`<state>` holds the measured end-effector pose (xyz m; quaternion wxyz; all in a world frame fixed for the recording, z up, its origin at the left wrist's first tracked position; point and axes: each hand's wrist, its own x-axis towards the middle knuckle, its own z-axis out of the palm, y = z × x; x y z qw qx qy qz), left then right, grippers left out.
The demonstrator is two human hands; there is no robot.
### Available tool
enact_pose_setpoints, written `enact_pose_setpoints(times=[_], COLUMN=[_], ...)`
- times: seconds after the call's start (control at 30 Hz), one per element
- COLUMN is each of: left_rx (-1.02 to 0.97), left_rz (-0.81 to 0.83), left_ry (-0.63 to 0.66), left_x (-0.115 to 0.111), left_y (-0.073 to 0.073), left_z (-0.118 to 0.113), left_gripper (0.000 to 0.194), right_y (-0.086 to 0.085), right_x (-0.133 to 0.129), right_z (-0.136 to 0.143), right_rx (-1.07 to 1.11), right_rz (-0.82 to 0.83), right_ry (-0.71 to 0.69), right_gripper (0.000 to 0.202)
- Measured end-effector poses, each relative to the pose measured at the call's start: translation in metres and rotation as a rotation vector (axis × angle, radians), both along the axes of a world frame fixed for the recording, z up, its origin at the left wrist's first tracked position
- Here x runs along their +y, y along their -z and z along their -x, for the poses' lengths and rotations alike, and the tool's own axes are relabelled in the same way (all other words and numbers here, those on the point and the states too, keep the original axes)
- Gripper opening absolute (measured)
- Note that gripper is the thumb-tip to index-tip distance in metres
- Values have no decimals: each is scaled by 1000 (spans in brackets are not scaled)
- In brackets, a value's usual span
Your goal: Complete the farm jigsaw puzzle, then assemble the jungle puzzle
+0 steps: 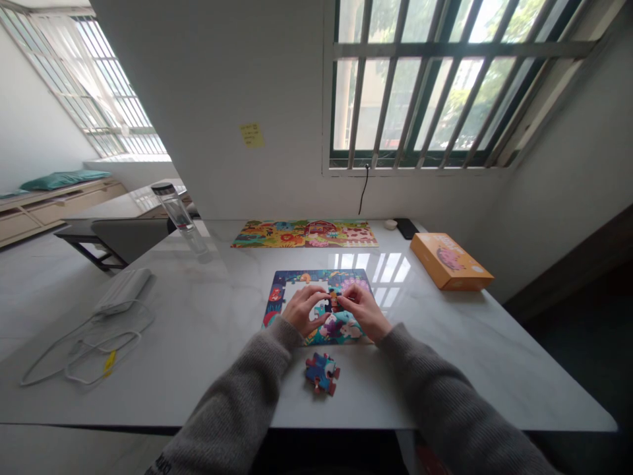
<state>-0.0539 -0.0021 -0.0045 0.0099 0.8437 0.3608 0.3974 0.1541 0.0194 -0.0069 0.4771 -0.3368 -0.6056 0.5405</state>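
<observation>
A jigsaw puzzle (pixel 275 293) with a dark blue border lies partly assembled on the table, with a pale gap at its upper left. My right hand (pixel 364 311) pinches a small dark and orange puzzle piece (pixel 335 302) over the puzzle's middle. My left hand (pixel 304 309) rests on the puzzle's left part, thumb and index finger apart in a curve; the index tip comes up to the piece, and whether it touches cannot be made out. Nearer the table's front edge, several loose puzzle pieces (pixel 322 373) lie in a small pile.
A long finished animal puzzle (pixel 306 233) lies along the wall. An orange box (pixel 451 260) and a black phone (pixel 407 228) are at the right. To the left stand a clear bottle (pixel 173 206) and a white device (pixel 123 290) with a looped white cable (pixel 93 381).
</observation>
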Motion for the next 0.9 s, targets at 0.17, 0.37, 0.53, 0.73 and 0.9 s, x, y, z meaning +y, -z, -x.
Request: enact_pose_setpoints(times=[0.17,0.37,0.53,0.73,0.9], left_rx=[-44,-66,-100,-70,-8], left_rz=[29,36,65,70,77], left_ry=[-84,-83,-61,-27,-34], left_x=[0,1,-1,1,4], left_y=[0,0,-1,1,5], left_z=[2,3,2,2,3], left_gripper=[24,18,14,18,31], right_y=[-10,-12,-8,-7,-5], right_x=[1,-1,0,1,0], right_z=[-11,-18,-16,-15,-14], right_rx=[-331,-535,-528,-497,-516], right_rz=[-492,-734,-713,-682,-700], right_ry=[158,27,3,-2,-27], right_gripper=[16,38,36,26,20])
